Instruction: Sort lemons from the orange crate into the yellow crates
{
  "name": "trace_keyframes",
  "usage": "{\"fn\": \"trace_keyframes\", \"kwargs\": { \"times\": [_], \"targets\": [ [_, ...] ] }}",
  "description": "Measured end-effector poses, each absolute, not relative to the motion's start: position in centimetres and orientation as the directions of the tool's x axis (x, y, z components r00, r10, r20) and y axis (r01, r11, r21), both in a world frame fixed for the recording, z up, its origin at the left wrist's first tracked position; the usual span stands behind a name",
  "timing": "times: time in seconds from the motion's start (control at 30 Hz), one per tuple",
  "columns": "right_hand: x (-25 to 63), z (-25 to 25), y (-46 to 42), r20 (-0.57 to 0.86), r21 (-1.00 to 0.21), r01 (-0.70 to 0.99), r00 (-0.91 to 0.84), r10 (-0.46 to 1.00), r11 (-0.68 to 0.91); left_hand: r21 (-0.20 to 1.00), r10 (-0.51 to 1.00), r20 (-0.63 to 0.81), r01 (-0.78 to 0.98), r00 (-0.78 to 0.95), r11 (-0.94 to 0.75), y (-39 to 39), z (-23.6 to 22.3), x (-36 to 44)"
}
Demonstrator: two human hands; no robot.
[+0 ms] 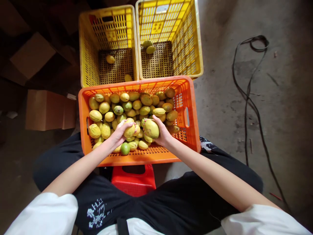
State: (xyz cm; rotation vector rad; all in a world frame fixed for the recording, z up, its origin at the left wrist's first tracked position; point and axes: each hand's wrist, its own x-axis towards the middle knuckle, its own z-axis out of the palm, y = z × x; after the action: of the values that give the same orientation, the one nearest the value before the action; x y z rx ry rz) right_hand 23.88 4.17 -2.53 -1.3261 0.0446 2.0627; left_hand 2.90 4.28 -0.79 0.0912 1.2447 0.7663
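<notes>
My left hand is closed around a yellow lemon-like fruit, low over the near middle of the orange crate. Just to its right, my right hand grips a larger yellow-green fruit of the same kind, thumb along its upper side. The two hands are apart, palms facing each other. Many oval fruits, yellow to green, fill the crate beneath them. One rounder, greener fruit lies by the crate's near wall, close to my left hand. Some fruits are hidden behind my hands.
Behind the orange crate stand two yellow crates, a left one and a right one, each with a few fruits inside. A red stool is between my legs. Cardboard boxes stand left; a dark cable lies right.
</notes>
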Motion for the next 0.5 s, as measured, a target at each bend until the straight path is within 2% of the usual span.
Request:
{"fn": "trace_keyframes", "kwargs": {
  "times": [0.13, 0.3, 0.5],
  "targets": [
    [23.8, -2.7, 4.1, -0.82, -0.321, -0.518, -0.266, 0.506, -0.793, 0.519, 0.601, -0.798, -0.461, 0.041, 0.72, 3.9, -1.6, 2.6],
    [23.8, -2.8, 4.1, -0.804, -0.328, -0.516, -0.286, 0.521, -0.791, 0.503, 0.596, -0.802, -0.49, 0.043, 0.712, 4.1, -1.9, 2.9],
    [23.9, -2.5, 4.4, -0.816, -0.333, -0.563, -0.23, 0.53, -0.757, 0.382, 0.466, -0.884, -0.528, 0.029, 0.758, 5.2, -0.6, 3.4]
  ]
}}
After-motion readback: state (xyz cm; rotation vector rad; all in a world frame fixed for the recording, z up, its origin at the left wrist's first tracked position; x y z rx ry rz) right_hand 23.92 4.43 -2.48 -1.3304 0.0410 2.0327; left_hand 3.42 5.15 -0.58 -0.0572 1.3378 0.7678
